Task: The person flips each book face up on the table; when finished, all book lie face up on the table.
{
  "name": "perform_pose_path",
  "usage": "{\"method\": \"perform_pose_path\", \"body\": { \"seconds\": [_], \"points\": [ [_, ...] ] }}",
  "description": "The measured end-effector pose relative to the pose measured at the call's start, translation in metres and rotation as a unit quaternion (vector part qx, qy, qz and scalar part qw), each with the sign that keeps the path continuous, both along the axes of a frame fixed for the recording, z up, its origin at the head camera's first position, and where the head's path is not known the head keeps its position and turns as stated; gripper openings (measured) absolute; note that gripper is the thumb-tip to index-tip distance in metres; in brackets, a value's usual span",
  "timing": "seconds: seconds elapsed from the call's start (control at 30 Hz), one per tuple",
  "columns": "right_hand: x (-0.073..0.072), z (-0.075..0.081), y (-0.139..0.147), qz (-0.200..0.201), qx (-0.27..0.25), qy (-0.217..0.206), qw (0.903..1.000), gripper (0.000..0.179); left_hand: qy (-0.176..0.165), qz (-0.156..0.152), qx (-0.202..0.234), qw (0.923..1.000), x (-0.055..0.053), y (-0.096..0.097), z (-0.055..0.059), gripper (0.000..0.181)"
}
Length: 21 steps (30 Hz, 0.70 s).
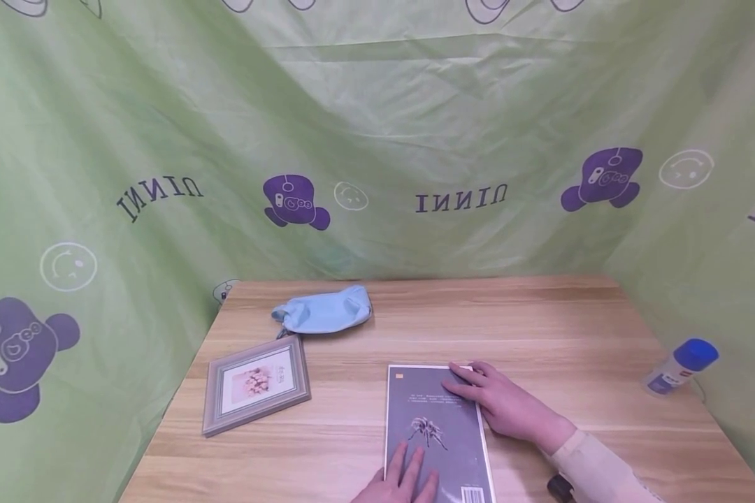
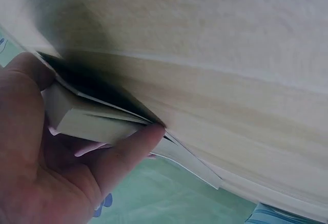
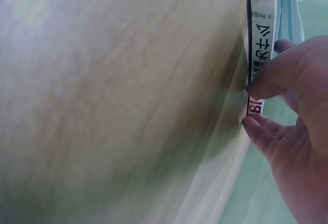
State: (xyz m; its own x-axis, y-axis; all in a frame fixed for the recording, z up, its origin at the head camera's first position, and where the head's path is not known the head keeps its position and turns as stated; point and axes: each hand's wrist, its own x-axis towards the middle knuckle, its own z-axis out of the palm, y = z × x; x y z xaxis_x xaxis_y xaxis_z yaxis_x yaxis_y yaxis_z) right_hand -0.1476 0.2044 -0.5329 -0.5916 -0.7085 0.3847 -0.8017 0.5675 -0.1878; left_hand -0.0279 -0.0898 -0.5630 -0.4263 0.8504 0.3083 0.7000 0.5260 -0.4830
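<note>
A grey-covered book (image 1: 409,409) with a spider picture lies back cover up on the wooden table, near its front. My left hand (image 1: 399,482) holds its near left part, fingers spread over the cover. The left wrist view shows the thumb of that hand against the page edges (image 2: 97,126), with the lower cover standing slightly apart from the pages. At the far right corner, my right hand (image 1: 509,409) has its fingers on the cover. In the right wrist view, thumb and fingers grip along the white printed spine (image 3: 262,44).
A framed flower picture, its grey frame (image 1: 303,377) lying flat, is left of the book. Behind it lies a light blue pouch (image 1: 327,312). A clear bottle with a blue cap (image 1: 695,354) stands at the right edge. A dark object (image 1: 560,487) shows beside the right sleeve. Green curtains (image 1: 377,105) surround the table.
</note>
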Motion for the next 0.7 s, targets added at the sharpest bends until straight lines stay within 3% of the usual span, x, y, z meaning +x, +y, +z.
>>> {"method": "perform_pose_path", "body": {
  "seconds": [0.37, 0.7],
  "points": [
    [-0.002, -0.003, 0.004, 0.004, 0.017, -0.012, 0.9998, 0.067, 0.038, -0.050, 0.017, 0.9979, -0.007, -0.009, -0.002, 0.046],
    [-0.004, -0.003, 0.004, -0.001, 0.024, -0.016, 0.9996, 0.067, 0.005, -0.061, 0.035, 0.9975, -0.008, -0.013, -0.001, 0.051]
  ]
}}
